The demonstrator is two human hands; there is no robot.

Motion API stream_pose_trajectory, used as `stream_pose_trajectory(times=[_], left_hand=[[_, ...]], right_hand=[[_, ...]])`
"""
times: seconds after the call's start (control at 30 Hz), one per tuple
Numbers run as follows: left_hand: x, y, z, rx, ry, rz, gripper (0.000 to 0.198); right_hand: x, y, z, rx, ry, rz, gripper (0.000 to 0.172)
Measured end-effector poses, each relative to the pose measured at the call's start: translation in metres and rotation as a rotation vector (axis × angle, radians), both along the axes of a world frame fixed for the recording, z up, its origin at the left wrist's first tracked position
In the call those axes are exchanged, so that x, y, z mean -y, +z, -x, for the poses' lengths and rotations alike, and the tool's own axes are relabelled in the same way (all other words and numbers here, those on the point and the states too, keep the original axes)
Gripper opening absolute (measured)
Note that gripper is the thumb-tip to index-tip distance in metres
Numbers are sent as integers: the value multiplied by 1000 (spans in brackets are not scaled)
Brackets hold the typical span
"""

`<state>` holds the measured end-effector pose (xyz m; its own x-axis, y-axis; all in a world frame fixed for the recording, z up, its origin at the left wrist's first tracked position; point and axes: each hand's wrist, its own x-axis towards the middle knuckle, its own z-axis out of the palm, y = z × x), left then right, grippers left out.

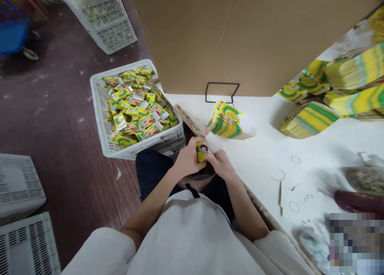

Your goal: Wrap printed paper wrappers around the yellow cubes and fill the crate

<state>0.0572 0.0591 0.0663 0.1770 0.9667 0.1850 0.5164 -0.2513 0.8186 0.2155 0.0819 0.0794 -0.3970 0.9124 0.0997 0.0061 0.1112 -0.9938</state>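
Over my lap, at the table's edge, my left hand [189, 156] grips a small yellow box [201, 156]. My right hand [222, 163] is closed at the box's right side, its fingertips on it. A dark curved piece [204, 148] shows at the box between the fingers; its kind cannot be made out. Just beyond my hands, a stack of flat yellow-green printed cartons [226, 121] rests on the white table. Left of my hands stands a white plastic crate [103, 123] heaped with small yellow printed boxes [138, 111].
A large cardboard sheet [216, 39] rises behind a black wire stand [222, 83]. More carton stacks [312, 117] lie to the right on the white table [258, 163], with rubber bands [295, 159] nearby. Other crates [27, 243] and a blue cart [13, 35] occupy the floor.
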Motion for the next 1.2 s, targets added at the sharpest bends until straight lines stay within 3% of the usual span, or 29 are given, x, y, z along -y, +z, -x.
stream_pose_trajectory(times=[0.1, 0.27, 0.37, 0.53, 0.63, 0.7, 0.77, 0.83, 0.87, 0.93, 1.0, 1.07, 1.13, 1.2], left_hand=[[-4, -5, -2, 19, 80, -27, 70], [-3, -1, 3, -98, 164, -73, 59], [-2, 4, 14, -142, 80, -46, 56], [-3, 14, 24, -168, 24, 55, 79], [-4, 23, 22, -206, 6, 79, 84], [-5, 26, 19, -228, 27, 56, 84], [-4, 24, 15, -207, 38, 41, 86], [-4, 17, 13, -85, 36, 52, 86], [-5, 13, 13, 25, 59, 68, 83], [-10, 3, 20, 336, 213, 97, 76], [-20, -6, 36, 715, 532, 90, 67], [-31, -13, 60, 1018, 879, 49, 62], [-39, -20, 85, 1099, 1058, 47, 62], [-40, -28, 104, 1117, 1136, 111, 64]], right_hand=[[4, -3, -1, 180, -15, -222, 49], [-1, -11, -8, 258, -117, -305, 46], [-7, -11, -13, 328, 20, -296, 42], [-18, 0, -26, 348, 233, -267, 25], [-19, 4, -26, 332, 256, -274, 22], [-15, 1, -19, 317, 166, -297, 30], [-8, -4, -10, 287, 72, -316, 52], [-6, -8, -5, 274, 13, -326, 72], [-9, -8, -6, 295, -28, -331, 74], [-22, -5, -15, 379, -145, -342, 59], [-45, 1, -34, 468, -312, -343, 33], [-72, 5, -57, 520, -490, -328, 29], [-98, 3, -76, 588, -607, -298, 33], [-117, -4, -86, 827, -686, -247, 31]])
